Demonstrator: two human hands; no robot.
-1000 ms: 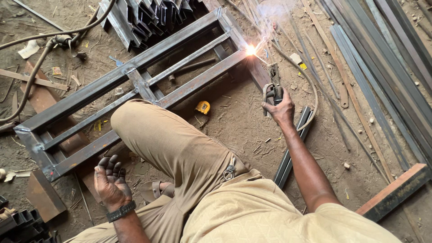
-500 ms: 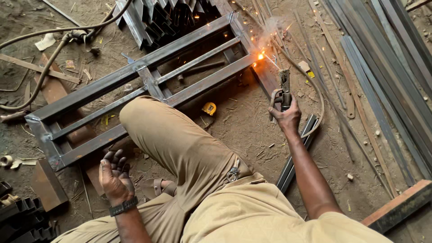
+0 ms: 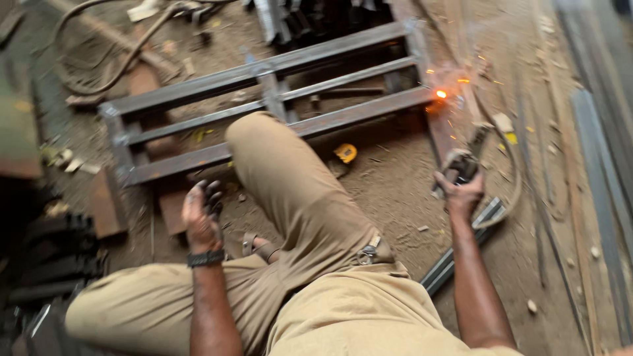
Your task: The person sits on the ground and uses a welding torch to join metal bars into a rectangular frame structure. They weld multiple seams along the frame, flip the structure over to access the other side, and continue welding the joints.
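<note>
A seated worker in tan trousers grips a dark, pistol-shaped welding electrode holder (image 3: 463, 163) in the right hand (image 3: 461, 191), fingers wrapped closed around its handle, the rod end angled up toward a glowing orange weld spot (image 3: 440, 94) at the near right corner of a grey steel frame of parallel bars (image 3: 277, 109) lying flat on the dirt floor (image 3: 389, 191). Sparks scatter around the corner. The holder sits fully inside the fist, thumb on top, with a dark cable (image 3: 508, 184) looping away from it on the right. The tool looks rigid and moderately heavy, its insulated handle the only sensible place to take hold; the rod end and the fresh joint are likely hot and best kept clear of skin. The frame looks heavy and stiff, unlikely to shift under a light touch. The left hand (image 3: 201, 214), blackened and wearing a dark wristband, hovers empty with fingers loosely spread just above the ground beside the left knee, well apart from the holder and short of the frame's near bar. A small yellow tape measure (image 3: 345, 153) lies on the dirt between the raised knee and the weld, near the frame.
</note>
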